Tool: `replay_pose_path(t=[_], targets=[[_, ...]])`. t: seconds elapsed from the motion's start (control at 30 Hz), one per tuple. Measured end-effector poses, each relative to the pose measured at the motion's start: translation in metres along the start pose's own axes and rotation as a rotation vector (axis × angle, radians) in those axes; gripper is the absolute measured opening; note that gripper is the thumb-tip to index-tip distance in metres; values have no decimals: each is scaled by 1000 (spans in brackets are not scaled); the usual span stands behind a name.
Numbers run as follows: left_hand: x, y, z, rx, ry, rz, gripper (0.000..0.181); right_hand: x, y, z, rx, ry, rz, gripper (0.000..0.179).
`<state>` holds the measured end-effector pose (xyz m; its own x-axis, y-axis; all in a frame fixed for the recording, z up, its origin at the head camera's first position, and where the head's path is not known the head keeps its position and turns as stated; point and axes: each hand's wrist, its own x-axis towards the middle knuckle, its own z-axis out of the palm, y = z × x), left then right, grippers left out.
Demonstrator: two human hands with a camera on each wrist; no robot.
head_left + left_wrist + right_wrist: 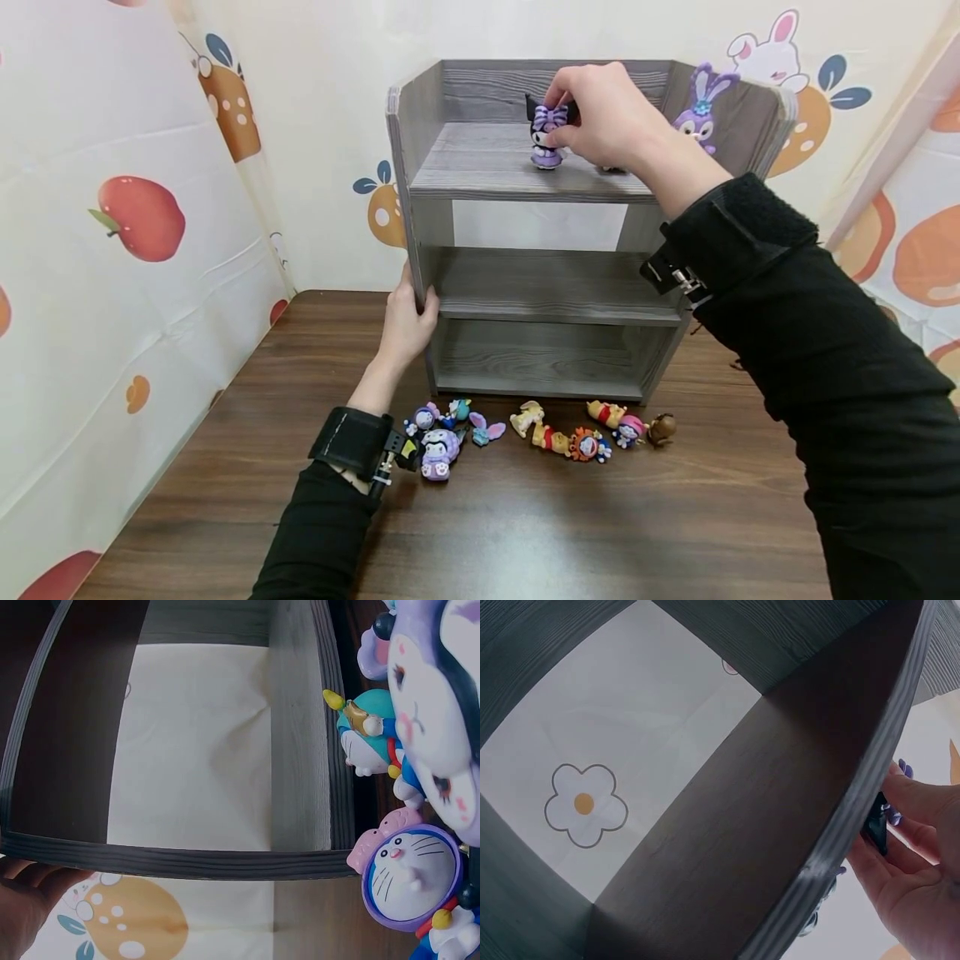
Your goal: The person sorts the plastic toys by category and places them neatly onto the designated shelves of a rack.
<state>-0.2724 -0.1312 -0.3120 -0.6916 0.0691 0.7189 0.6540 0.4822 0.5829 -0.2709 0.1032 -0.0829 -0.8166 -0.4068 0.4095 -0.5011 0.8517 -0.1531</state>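
Note:
On the top board of a grey wood-grain shelf [558, 287], my right hand [611, 117] pinches a black-and-purple figurine [548, 137] with a striped bow. The figurine stands upright, at or just above the board; I cannot tell which. A purple rabbit figurine [697, 117] is at the right end of that board, and part of another small thing [611, 169] shows beneath my hand. My left hand [408, 321] grips the shelf's left side panel at middle height. In the left wrist view, only some fingers [37, 889] show at the shelf's edge.
On the brown table [525, 533], before the shelf, lie two groups of small figurines. Purple and blue ones, including a large purple-hooded figure [438, 454], lie left; yellow bears [551, 439] and others lie right. A patterned cloth [322, 125] hangs behind.

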Motion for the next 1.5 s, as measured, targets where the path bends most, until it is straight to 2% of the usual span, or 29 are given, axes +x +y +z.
replay_pose_path(t=[0.57, 0.77, 0.93, 1.03, 1.1, 1.2, 1.27, 1.33, 1.4, 1.5], targets=[[1, -2, 0, -6, 4, 7, 45, 3, -2, -4, -41, -59, 17, 47], [1, -3, 1, -8, 4, 5, 44, -3, -7, -13, -41, -14, 30, 50], [2, -3, 1, -11, -1, 9, 45, -14, -12, -24, -43, 115, 43, 46], [2, -3, 1, -6, -6, 4, 47, -16, -6, -23, -61, 230, 3, 41], [2, -4, 2, -5, -10, 0, 48, -12, 9, -18, -73, 312, -58, 38], [2, -3, 2, -5, -11, -1, 49, 1, 49, -2, -97, 444, -178, 33], [2, -3, 2, -8, -12, -1, 49, -3, 65, 6, -101, 523, -261, 29], [2, -3, 2, -8, -11, -3, 49, -20, 65, 10, -122, 599, -320, 26], [2, -4, 1, -5, -9, -5, 49, -50, 46, 9, -123, 665, -361, 23], [2, -5, 0, 0, -8, -9, 48, -93, 11, 8, -91, 742, -369, 22]])
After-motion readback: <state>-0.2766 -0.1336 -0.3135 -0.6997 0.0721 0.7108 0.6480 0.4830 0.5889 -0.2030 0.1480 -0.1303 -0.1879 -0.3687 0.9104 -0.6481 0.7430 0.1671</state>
